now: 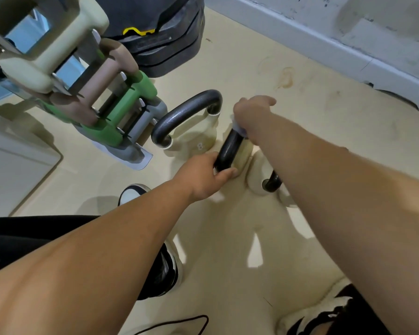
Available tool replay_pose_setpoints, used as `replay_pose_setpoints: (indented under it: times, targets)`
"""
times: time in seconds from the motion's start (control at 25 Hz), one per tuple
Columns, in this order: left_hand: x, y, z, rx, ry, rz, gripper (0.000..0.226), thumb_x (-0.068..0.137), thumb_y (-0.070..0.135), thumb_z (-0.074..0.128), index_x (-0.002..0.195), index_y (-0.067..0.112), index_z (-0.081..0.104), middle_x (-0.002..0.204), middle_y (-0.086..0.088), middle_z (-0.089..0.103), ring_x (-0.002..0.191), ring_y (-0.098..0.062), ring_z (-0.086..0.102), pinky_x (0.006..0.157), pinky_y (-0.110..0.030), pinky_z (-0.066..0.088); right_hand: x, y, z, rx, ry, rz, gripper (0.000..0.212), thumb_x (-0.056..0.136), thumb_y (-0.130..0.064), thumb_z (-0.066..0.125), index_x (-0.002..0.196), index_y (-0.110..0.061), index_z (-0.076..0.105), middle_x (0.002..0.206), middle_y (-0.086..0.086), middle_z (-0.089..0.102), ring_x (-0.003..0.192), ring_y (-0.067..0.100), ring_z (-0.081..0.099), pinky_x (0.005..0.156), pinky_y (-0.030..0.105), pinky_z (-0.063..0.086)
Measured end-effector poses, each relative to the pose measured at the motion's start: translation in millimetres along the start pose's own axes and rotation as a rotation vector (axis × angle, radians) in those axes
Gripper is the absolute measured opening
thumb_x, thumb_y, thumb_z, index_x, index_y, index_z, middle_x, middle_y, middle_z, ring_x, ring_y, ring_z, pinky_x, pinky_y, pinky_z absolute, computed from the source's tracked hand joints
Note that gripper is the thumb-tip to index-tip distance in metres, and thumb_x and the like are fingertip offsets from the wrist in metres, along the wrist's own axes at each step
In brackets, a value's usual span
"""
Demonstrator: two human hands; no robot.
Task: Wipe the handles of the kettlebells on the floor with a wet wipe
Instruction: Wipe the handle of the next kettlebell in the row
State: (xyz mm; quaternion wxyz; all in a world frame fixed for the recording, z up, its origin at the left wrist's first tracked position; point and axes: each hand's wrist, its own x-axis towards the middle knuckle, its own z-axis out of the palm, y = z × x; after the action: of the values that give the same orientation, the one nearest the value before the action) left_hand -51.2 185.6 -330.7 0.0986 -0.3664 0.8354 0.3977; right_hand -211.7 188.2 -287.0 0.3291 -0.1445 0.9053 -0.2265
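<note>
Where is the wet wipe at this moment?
In the head view, centre frame: the wet wipe is under the right hand, wrapped round the nearer kettlebell's handle, whose lower end the left hand grips.

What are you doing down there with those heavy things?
A person is bent over cream kettlebells standing on the floor, cleaning their dark handles. The left hand steadies the near end of the middle handle, while the right hand is wrapped round its far end with a wet wipe peeking out underneath. Another kettlebell marked 8 stands just beyond, untouched for now, beside a rack of dumbbells.
</note>
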Motion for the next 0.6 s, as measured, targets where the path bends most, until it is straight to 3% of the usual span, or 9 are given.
replay_pose_setpoints:
  times: [0.04,0.12,0.16,0.24,0.32,0.36,0.48,0.6]
  targets:
    - [1.1,-0.6,0.4,0.007,-0.004,-0.001,0.042,0.078,0.072,0.056,0.088,0.031,0.058,0.094,0.010,0.070,0.097,-0.016,0.067,0.088,-0.039,0.055,-1.0,-5.2,-4.9,-0.159,0.027,0.017,0.057,0.091,-0.008,0.059,0.146,-0.007,0.045,0.119,0.017,0.048,0.107,0.041,0.051,0.086,0.045,0.042]
    - [0.3,0.5,0.1,0.025,-0.001,0.008,0.041,0.079,0.071,0.055,0.089,0.031,0.057,0.094,0.009,0.070,0.096,-0.017,0.067,0.088,-0.040,0.055,5.7,-6.4,-8.2,-0.017,0.046,0.016,0.057,0.092,-0.008,0.059,0.147,-0.010,0.043,0.113,0.017,0.050,0.108,0.039,0.049,0.086,0.044,0.039]
    - [0.0,1.5,-0.9,0.030,-0.016,0.008,0.041,0.079,0.070,0.055,0.092,0.031,0.059,0.096,0.008,0.070,0.097,-0.018,0.067,0.088,-0.040,0.055,1.1,-6.5,-12.1,0.165,-0.018,0.045,0.061,0.095,-0.011,0.056,0.152,-0.012,0.034,0.127,0.018,0.052,0.116,0.039,0.051,0.088,0.041,0.041]
    - [-1.4,4.1,-2.7,0.020,-0.037,-0.004,0.040,0.082,0.065,0.058,0.103,0.031,0.063,0.103,0.008,0.071,0.102,-0.018,0.067,0.091,-0.040,0.054,-11.0,9.7,2.4,0.467,0.036,0.118,0.073,0.098,-0.020,0.049,0.158,-0.016,0.007,0.154,0.010,0.039,0.123,0.030,0.051,0.090,0.029,0.042]
    - [-3.4,7.8,-5.6,0.000,-0.039,-0.006,0.036,0.087,0.056,0.062,0.111,0.029,0.065,0.107,0.007,0.072,0.103,-0.018,0.067,0.091,-0.038,0.054,-36.5,23.6,18.6,0.449,-0.022,0.089,0.090,0.100,-0.026,0.049,0.158,-0.027,-0.020,0.161,0.004,0.032,0.123,0.027,0.053,0.097,0.033,0.041]
    - [-4.9,10.3,-7.5,-0.020,-0.050,-0.004,0.034,0.089,0.048,0.064,0.115,0.026,0.065,0.106,0.006,0.072,0.103,-0.019,0.067,0.089,-0.035,0.054,-54.0,31.6,26.4,0.421,-0.071,0.053,0.095,0.100,-0.027,0.051,0.157,-0.031,-0.025,0.160,0.006,0.033,0.121,0.029,0.055,0.097,0.035,0.042]
    - [-10.4,11.3,-11.6,-0.111,-0.118,-0.038,0.040,0.090,0.032,0.071,0.126,0.020,0.063,0.103,0.008,0.067,0.105,-0.018,0.065,0.086,-0.028,0.048,-84.5,43.8,29.6,0.452,-0.114,-0.012,0.098,0.098,-0.033,0.060,0.159,-0.030,-0.017,0.155,0.007,0.040,0.121,0.026,0.055,0.100,0.035,0.044]
    - [-13.2,0.6,-12.2,-0.037,-0.102,-0.078,0.059,0.083,0.037,0.076,0.137,0.022,0.056,0.131,0.002,0.061,0.119,-0.021,0.060,0.098,-0.038,0.051,-76.5,38.3,6.2,0.455,-0.077,0.031,0.071,0.099,-0.042,0.055,0.157,-0.019,0.021,0.136,0.005,0.049,0.109,0.026,0.050,0.085,0.033,0.038]
